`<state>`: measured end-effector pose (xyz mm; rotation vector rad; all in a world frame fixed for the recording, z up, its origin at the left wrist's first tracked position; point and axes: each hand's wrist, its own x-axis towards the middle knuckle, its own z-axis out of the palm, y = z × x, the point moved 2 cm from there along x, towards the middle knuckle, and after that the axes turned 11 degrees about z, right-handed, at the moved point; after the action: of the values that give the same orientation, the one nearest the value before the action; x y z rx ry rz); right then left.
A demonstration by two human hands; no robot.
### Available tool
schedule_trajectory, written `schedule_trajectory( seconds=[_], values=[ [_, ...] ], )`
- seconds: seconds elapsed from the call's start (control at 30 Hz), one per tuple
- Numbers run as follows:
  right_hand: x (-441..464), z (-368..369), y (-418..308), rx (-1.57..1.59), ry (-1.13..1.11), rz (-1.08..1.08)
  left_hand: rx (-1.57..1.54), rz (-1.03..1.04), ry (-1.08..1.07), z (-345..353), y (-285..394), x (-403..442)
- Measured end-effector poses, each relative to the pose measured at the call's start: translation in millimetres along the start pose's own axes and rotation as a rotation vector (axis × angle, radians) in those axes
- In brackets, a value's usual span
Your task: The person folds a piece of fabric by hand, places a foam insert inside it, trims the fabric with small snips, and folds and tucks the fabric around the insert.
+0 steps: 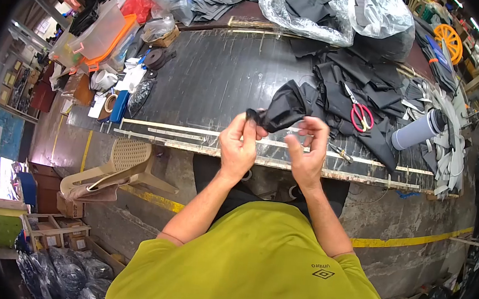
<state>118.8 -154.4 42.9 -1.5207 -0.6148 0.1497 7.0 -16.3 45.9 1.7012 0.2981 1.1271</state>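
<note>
A piece of thin black fabric is held up over the near part of the dark worktable. My left hand pinches its bunched left end between thumb and fingers. My right hand is at the fabric's right edge, with its thumb apart from its half-curled fingers; the index fingertip seems to touch the cloth, though the contact is partly hidden. To the right of this hand lie many cut black fabric pieces, with scissors with pink-red handles on top of them. Small metal snips lie near the table's front edge.
A grey-blue bottle stands at the right among grey scraps. Plastic bags of fabric sit at the back. At the left are a white mug, tape rolls and clear bins. A beige chair stands front left.
</note>
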Motion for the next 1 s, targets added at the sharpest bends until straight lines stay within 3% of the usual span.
schedule_trajectory(
  seconds=[0.03,0.13,0.2,0.23,0.3,0.37,0.43,0.5,0.6,0.7,0.73,0.77,0.83,0.93,1.0],
  values=[
    [4,5,13,0.149,0.063,0.095,0.008,0.061,-0.007,1,0,-3],
    [19,-5,34,0.247,-0.024,0.345,0.05,0.116,-0.115,-3,3,-10],
    [23,-13,35,0.123,-0.061,0.307,0.195,0.202,-0.253,-16,-10,-10],
    [25,-17,32,0.062,-0.078,0.285,0.028,0.156,-0.246,-25,-13,-2],
    [25,-18,11,-0.323,0.036,-0.058,-0.248,-0.068,-0.094,-35,-14,12],
    [21,-13,-6,-0.426,0.013,-0.305,-0.162,-0.126,-0.304,-39,1,29],
    [15,-7,-20,-0.417,-0.125,-0.351,0.024,0.037,-0.561,-35,10,34],
    [9,2,-16,-0.216,-0.277,-0.343,0.011,0.202,-0.619,-24,4,41],
    [9,-5,-14,-0.039,-0.417,-0.276,-0.182,0.01,-0.616,-20,-1,36],
    [4,-13,-2,-0.118,-0.77,-0.023,-0.434,-0.245,-0.621,-9,4,19],
    [-3,-10,-1,-0.089,-0.759,0.028,-0.427,-0.251,-0.687,-6,8,18],
    [-11,-8,-2,-0.008,-0.807,0.159,-0.396,-0.177,-0.696,-2,3,15],
    [-13,-16,-2,0.011,-1.107,0.632,-0.422,-0.247,-0.758,-2,-5,18],
    [-35,-8,11,0.593,-1.209,0.784,-0.585,-0.345,-0.701,1,-30,11],
    [-48,-6,6,0.693,-1.189,0.845,-0.582,-0.391,-0.677,8,-30,3]
  ],
)
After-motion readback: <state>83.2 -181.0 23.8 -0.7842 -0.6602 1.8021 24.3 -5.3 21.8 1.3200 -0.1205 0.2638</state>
